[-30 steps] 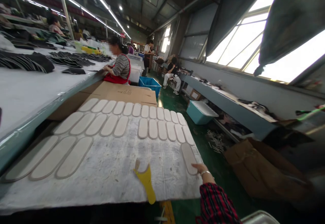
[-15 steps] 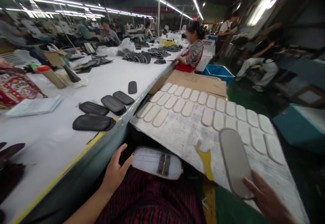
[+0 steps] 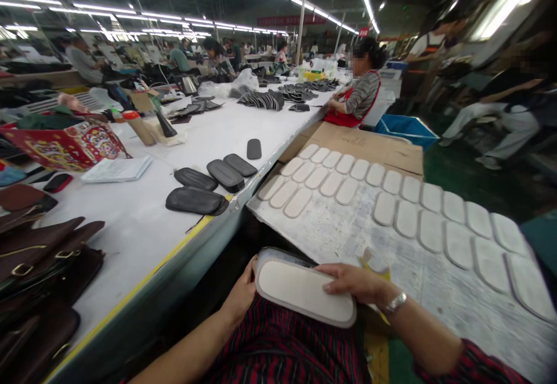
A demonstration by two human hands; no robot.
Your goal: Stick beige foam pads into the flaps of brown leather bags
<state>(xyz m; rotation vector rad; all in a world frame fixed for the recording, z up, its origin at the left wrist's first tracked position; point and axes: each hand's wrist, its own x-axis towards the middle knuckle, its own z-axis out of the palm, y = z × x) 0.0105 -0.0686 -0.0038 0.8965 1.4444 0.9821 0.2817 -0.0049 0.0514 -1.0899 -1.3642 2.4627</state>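
A long oval panel [image 3: 296, 288], pale in the middle with a grey rim, is held flat above my lap. Beneath it, along the far edge, shows a strip of the clear oval template [image 3: 282, 253]; the rest of the template is covered. My left hand [image 3: 242, 294] closes around the left end, thumb at the edge. Over the panel's right part lies my right hand [image 3: 354, 282], thumb on top and fingers at the far edge. Behind my right wrist a yellow scraper-like tool [image 3: 383, 268] is partly hidden on the board [image 3: 339, 233].
Rows of similar pale oval panels [image 3: 430, 230] cover much of the board. On the white table [image 3: 130, 227] at left lie black oval pieces [image 3: 194, 199], brown leather bags [image 3: 47, 262] and a red patterned box [image 3: 87, 143]. A co-worker [image 3: 361, 91] sits beyond a cardboard sheet [image 3: 369, 143].
My right hand has brought the oval panel from over the board leftward onto the template, pale side now up. My left hand has closed on the left end. The view has swung left.
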